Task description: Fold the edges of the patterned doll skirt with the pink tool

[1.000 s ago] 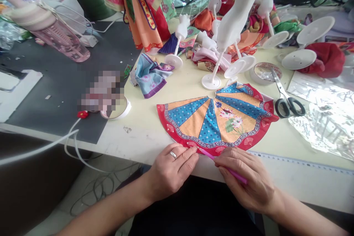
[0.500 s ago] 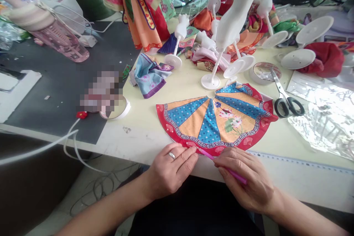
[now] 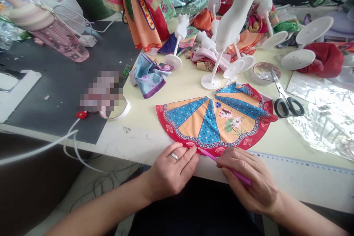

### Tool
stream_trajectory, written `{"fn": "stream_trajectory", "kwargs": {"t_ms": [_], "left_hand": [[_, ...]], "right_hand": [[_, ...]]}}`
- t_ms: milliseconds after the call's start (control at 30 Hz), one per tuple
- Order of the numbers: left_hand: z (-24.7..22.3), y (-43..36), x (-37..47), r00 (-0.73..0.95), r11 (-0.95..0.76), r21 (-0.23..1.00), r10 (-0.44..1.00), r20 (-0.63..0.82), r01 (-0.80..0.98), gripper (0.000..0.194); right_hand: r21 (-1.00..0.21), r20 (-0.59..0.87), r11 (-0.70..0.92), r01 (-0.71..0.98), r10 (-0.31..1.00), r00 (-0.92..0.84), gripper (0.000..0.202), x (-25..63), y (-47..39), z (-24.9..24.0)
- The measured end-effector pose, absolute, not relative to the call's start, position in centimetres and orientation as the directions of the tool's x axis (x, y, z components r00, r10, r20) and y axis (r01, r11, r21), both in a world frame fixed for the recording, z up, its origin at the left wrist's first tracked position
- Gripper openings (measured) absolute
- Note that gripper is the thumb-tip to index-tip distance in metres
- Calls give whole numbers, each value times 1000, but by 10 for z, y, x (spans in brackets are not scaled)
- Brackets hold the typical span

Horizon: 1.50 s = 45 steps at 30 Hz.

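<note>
A fan-shaped doll-size skirt (image 3: 212, 121) in blue and orange panels with a red hem lies spread near the table's front edge. My left hand (image 3: 174, 169), a ring on one finger, has its fingers pressed together on the skirt's lower hem; its thumb is hidden. In my right hand (image 3: 249, 177) is a slim pink pen (image 3: 209, 155), held at a slant. Its tip touches or hovers just over the red hem, beside my left fingertips. Under the right hand, a white measuring tape (image 3: 301, 163) runs along the table edge.
Black-handled scissors (image 3: 287, 103) lean on a tape roll (image 3: 265, 73) to the right. White doll-size mannequins (image 3: 211, 81) and fabric pieces crowd the back. A light-blue cloth (image 3: 152, 75), another tape roll (image 3: 125, 108) and a pink bottle (image 3: 61, 37) lie leftward. Clear plastic (image 3: 323, 121) covers the far right.
My right hand has shifted slightly to the right with the pink pen. My left hand has barely moved and stays on the hem.
</note>
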<state>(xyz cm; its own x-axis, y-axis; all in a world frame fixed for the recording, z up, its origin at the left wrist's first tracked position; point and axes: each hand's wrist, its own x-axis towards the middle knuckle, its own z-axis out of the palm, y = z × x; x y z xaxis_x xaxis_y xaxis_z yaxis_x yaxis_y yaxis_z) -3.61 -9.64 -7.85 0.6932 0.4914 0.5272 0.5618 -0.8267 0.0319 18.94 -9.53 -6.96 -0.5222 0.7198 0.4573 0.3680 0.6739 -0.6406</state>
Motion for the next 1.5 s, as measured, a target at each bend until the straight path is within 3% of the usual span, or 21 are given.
{"fn": "stream_trajectory", "kwargs": {"t_ms": [367, 700, 1133, 1233, 1500], "left_hand": [[-91, -104, -45, 579, -779, 131, 556, 597, 614, 25], [-90, -101, -39, 613, -797, 143, 553, 564, 587, 23], [-71, -86, -53, 397, -680, 412, 709, 583, 607, 29], [-71, -79, -60, 360, -647, 376, 717, 597, 664, 28], [-77, -61, -72, 475, -625, 103, 681, 557, 774, 24]], "right_hand": [[-652, 465, 661, 370, 735, -494, 25, 190, -95, -69], [-661, 459, 648, 378, 747, -480, 27, 190, -96, -69], [-565, 531, 717, 408, 695, -485, 41, 192, -93, -69], [-490, 530, 722, 489, 692, -490, 41, 198, -88, -68], [-133, 499, 729, 671, 634, -591, 46, 229, -68, -70]]}}
